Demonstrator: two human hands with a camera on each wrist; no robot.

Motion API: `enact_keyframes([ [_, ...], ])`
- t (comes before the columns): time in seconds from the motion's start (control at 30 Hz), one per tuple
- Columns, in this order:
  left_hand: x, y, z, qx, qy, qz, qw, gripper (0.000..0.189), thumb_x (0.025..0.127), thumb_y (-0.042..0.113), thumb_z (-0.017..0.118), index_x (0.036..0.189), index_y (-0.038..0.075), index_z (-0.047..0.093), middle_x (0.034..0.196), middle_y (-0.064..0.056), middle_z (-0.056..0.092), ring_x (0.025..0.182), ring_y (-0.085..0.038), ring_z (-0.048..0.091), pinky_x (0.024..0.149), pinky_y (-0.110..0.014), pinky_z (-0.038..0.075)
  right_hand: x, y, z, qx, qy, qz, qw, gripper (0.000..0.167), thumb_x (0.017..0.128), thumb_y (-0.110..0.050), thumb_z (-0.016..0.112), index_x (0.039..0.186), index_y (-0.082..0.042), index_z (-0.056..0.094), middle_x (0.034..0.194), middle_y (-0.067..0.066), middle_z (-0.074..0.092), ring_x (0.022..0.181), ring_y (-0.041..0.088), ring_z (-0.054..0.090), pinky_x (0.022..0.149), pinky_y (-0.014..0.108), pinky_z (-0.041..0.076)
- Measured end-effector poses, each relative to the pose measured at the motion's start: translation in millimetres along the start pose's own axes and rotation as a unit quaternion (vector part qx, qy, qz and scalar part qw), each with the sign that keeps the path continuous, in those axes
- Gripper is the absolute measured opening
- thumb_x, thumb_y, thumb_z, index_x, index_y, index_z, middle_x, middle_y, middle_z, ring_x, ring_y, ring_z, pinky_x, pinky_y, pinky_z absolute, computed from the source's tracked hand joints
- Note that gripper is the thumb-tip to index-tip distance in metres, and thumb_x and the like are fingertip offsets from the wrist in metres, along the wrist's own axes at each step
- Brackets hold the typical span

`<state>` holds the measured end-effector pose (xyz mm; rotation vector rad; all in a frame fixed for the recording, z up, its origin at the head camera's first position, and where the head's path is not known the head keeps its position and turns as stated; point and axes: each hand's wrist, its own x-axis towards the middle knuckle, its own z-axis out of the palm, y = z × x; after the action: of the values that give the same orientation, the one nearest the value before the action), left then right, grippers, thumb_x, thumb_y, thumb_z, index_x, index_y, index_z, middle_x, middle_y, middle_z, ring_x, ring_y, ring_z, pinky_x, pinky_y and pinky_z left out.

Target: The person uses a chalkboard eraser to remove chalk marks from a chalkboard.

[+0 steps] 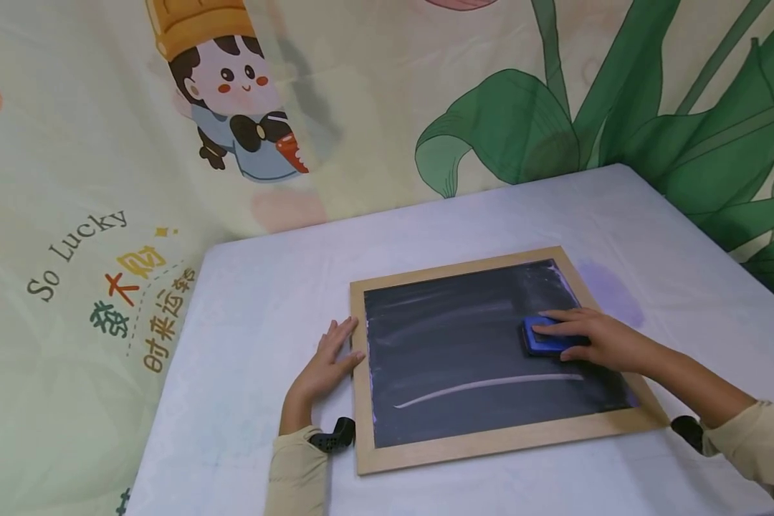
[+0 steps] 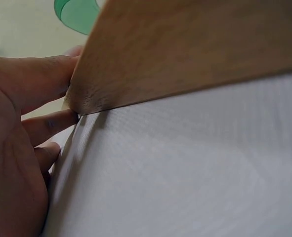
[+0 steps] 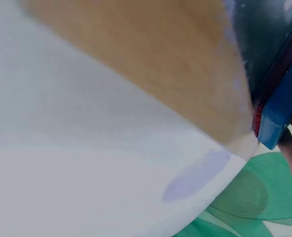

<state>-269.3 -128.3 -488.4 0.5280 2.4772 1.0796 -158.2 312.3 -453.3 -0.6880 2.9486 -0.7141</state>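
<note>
1. On a white table [image 1: 245,358] lies a framed blackboard [image 1: 451,344].
2. The right hand [image 1: 600,340] holds a blue eraser [image 1: 545,347] between thumb and fingers, toward the blackboard's three o'clock.
3. The left hand [image 1: 322,370], fingers extended, touches the frame [image 1: 364,423] at nine o'clock; firm pressure should stop sliding.
4. Flat, even strokes should suit the pale line [image 1: 509,380] near six o'clock.

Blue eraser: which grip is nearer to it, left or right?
Right. The right grip holds the blue eraser on the dark board; the left grip touches the left side of the wooden frame, across the board from it.
</note>
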Motion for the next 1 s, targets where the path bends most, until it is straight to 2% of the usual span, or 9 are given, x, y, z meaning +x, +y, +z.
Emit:
enact_keyframes([
  [0.2, 0.5, -2.1, 2.2, 0.002, 0.005, 0.011, 0.9999, 0.065, 0.089, 0.035, 0.056, 0.145, 0.025, 0.025, 0.153, -0.003, 0.017, 0.142, -0.027, -0.005, 0.113, -0.053, -0.001, -4.3, 1.3, 1.2, -0.007, 0.014, 0.01, 0.9998, 0.057, 0.07, -0.014, 0.076, 0.124, -0.018, 0.059, 0.131, 0.019, 0.05, 0.111, 0.038, 0.049, 0.085, 0.054, 0.045],
  [0.43, 0.3, -3.5, 2.9, 0.003, 0.004, 0.001, 1.0, 0.065, 0.089, 0.034, 0.056, 0.145, 0.025, 0.025, 0.153, -0.002, 0.017, 0.142, -0.026, -0.005, 0.114, -0.052, -0.002, -11.2, -3.7, 4.1, -0.012, 0.017, 0.017, 0.9996, 0.058, 0.068, -0.014, 0.077, 0.124, -0.019, 0.059, 0.131, 0.018, 0.051, 0.109, 0.036, 0.05, 0.082, 0.051, 0.047],
  [0.63, 1.4, -1.9, -0.5, 0.01, 0.005, 0.017, 0.9998, 0.065, 0.09, 0.032, 0.056, 0.145, 0.022, 0.025, 0.153, -0.003, 0.018, 0.142, -0.025, -0.004, 0.115, -0.049, -0.003, -23.9, -13.2, 9.2, -0.023, 0.019, 0.031, 0.9991, 0.06, 0.067, -0.014, 0.077, 0.124, -0.021, 0.059, 0.13, 0.016, 0.052, 0.108, 0.033, 0.05, 0.078, 0.046, 0.05],
  [0.77, 1.8, -0.4, -2.0, 0.008, 0.002, 0.01, 0.9999, 0.065, 0.09, 0.033, 0.056, 0.146, 0.024, 0.024, 0.154, -0.003, 0.016, 0.142, -0.026, -0.006, 0.114, -0.051, -0.003, -36.2, -19.1, 10.3, -0.011, 0.009, 0.042, 0.999, 0.06, 0.069, -0.015, 0.076, 0.125, -0.025, 0.058, 0.13, 0.016, 0.052, 0.11, 0.037, 0.048, 0.08, 0.05, 0.049],
  [0.9, 1.5, 0.1, -1.6, 0.004, 0.002, 0.006, 1.0, 0.065, 0.089, 0.033, 0.056, 0.145, 0.024, 0.024, 0.154, -0.003, 0.016, 0.142, -0.025, -0.007, 0.114, -0.051, -0.003, -44.9, -21.0, 12.7, -0.006, 0.018, 0.034, 0.9992, 0.059, 0.068, -0.018, 0.077, 0.124, -0.027, 0.058, 0.129, 0.014, 0.054, 0.111, 0.037, 0.048, 0.081, 0.054, 0.047],
  [1.0, 1.7, -0.5, -0.2, 0.003, -0.002, 0.012, 0.9999, 0.065, 0.09, 0.032, 0.056, 0.146, 0.022, 0.024, 0.154, -0.004, 0.016, 0.142, -0.025, -0.006, 0.114, -0.05, -0.004, -46.5, -19.8, 15.3, -0.018, 0.032, 0.018, 0.9992, 0.059, 0.066, -0.021, 0.078, 0.122, -0.027, 0.06, 0.128, 0.01, 0.056, 0.108, 0.03, 0.05, 0.08, 0.047, 0.05],
])
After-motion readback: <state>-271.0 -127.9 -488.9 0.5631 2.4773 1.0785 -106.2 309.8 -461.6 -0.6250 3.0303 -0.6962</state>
